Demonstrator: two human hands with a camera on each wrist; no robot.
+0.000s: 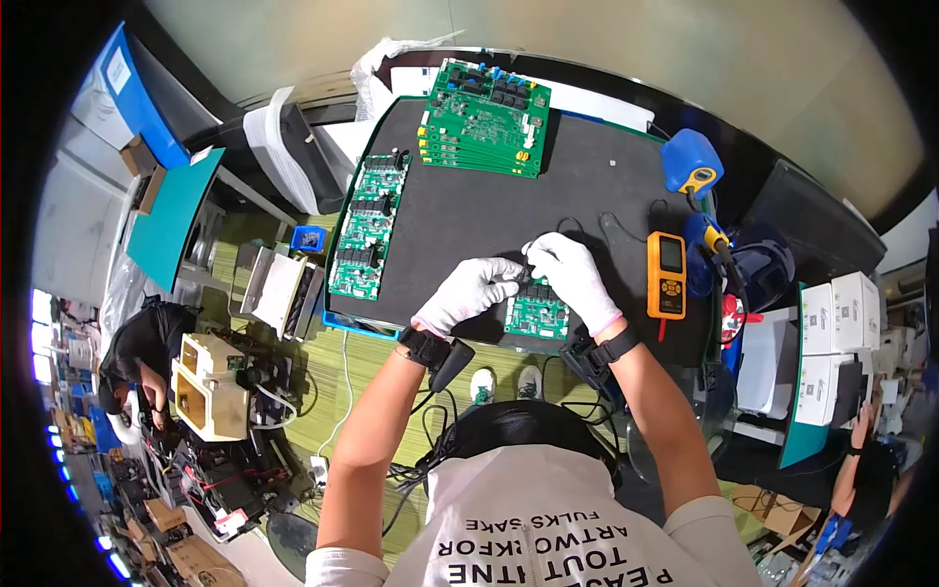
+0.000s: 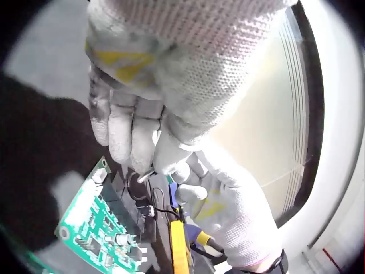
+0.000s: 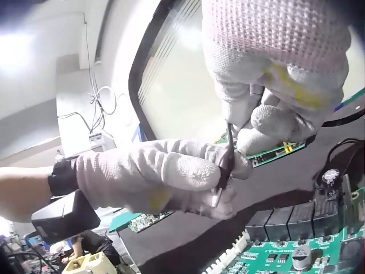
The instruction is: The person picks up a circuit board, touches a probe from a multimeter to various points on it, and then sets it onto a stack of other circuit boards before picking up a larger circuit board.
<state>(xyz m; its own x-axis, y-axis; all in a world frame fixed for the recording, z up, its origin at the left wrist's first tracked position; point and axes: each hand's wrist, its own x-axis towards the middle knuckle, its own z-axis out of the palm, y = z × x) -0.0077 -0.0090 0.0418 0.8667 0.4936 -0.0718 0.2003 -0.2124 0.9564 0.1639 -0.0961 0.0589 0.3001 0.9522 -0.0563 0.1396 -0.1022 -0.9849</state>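
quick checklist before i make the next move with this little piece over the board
1. Left hand and right hand gloved: ok, both white.
2. Thin dark piece secure: ok, seemingly, pinched by both hands.
3. Nearest circuit board on the dark mat: ok.
4. Orange meter showing a reading: cannot tell, screen too small.
5. Board stack squared up: not ok, edges staggered.

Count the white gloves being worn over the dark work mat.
2: one on the left hand, left of the nearest circuit board; one on the right hand, partly covering that board in the head view.
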